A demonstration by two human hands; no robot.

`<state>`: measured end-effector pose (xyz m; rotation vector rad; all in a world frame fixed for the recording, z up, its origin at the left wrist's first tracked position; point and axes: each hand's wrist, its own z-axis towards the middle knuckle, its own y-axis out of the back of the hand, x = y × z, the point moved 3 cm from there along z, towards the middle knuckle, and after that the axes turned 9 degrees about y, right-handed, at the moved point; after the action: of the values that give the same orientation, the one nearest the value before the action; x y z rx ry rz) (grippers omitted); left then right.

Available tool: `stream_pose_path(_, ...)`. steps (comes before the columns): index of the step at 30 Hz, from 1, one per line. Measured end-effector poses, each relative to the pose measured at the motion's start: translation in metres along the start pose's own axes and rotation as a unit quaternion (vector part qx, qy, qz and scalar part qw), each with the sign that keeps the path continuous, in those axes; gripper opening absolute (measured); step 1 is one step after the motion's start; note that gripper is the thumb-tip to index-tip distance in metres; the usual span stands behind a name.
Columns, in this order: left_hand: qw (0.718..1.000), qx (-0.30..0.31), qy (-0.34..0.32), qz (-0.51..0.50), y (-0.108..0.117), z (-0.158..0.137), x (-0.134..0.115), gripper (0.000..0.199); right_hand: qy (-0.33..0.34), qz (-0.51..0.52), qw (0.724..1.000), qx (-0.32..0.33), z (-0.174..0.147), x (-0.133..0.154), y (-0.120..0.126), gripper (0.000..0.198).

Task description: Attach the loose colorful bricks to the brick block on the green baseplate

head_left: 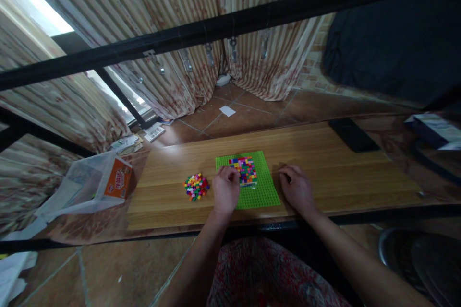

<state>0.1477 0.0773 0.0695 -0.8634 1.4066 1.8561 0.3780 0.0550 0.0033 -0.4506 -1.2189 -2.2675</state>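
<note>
Left hand [226,191] curls over green board [264,193], pinch indiscernible; right hand [298,189] curls beside it, closure unclear; apparent step: placing coloured blocks [248,168], next needing careful alignment.

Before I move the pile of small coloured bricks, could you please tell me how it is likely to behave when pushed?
The bricks would probably scatter, since they lie loose in a heap on the tabletop. Single pieces look blocky, so rolling seems unlikely.

Dim; window [34,0] glaring upper left; edges stretched.
</note>
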Motion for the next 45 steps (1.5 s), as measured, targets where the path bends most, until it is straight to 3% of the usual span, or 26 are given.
stream_pose_path(3, 1.0, -0.01, -0.01, -0.003, 0.008, -0.001, 0.0, 0.014, 0.004, -0.004, 1.0, -0.005, 0.0, -0.001, -0.001, 0.023)
stream_pose_path(7, 0.997, -0.063, -0.014, 0.03, 0.037, -0.004, 0.01, 0.014, 0.012, -0.005, 1.0, -0.009, 0.0, -0.001, 0.0, 0.023)
stream_pose_path(14, 0.99, -0.105, 0.022, 0.094, 0.095, -0.032, 0.065, 0.01, 0.016, -0.005, 1.0, -0.003, -0.003, -0.006, 0.0, 0.022)
stream_pose_path(17, 0.983, -0.108, 0.061, 0.132, 0.107, -0.047, 0.083, 0.012, 0.02, -0.011, 1.0, -0.008, -0.004, -0.009, -0.001, 0.023)
stream_pose_path(21, 0.979, -0.089, 0.034, 0.179, 0.101, -0.053, 0.084, 0.014, 0.022, -0.02, 1.0, -0.008, -0.005, -0.011, -0.001, 0.024)
stream_pose_path(28, 0.961, -0.072, -0.025, 0.265, 0.074, -0.037, 0.083, 0.013, 0.021, -0.029, 0.999, -0.002, -0.004, -0.009, 0.0, 0.023)
stream_pose_path(38, 0.957, -0.049, -0.031, 0.284, 0.072, -0.034, 0.089, 0.011, 0.021, -0.019, 1.0, -0.005, -0.005, -0.01, -0.001, 0.022)
stream_pose_path(41, 0.963, -0.047, -0.039, 0.263, 0.071, -0.032, 0.078, 0.013, 0.017, -0.02, 1.0, -0.004, -0.004, -0.009, -0.001, 0.022)
stream_pose_path(45, 0.974, -0.039, -0.098, 0.203, 0.064, -0.03, 0.042, 0.012, 0.015, -0.015, 1.0, -0.001, -0.002, -0.006, 0.0, 0.022)
